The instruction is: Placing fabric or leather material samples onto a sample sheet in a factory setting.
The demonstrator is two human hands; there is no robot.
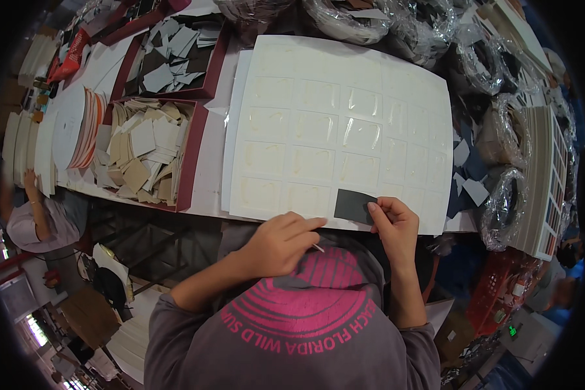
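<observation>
A large white board point(273, 58) lies in front of me, marked with rows of rectangular cells that carry shiny, clear yellowish streaks. My right hand point(396, 227) pinches the right end of a dark grey swatch point(353, 207), which lies over a cell at the board's near edge. Just left of the swatch, my left hand point(278, 244) is closed, its index finger pointing toward the swatch. From under its fingers pokes the tip of a thin pale stick point(318, 247); the rest of the stick is hidden.
Left of the board, a dark red box point(199, 156) holds beige and white pieces; behind it another box point(216, 62) holds grey and black ones. Plastic-wrapped rolls point(429, 32) crowd the back and right. Loose dark and pale pieces point(474, 192) lie at right. A person point(42, 218) works at far left.
</observation>
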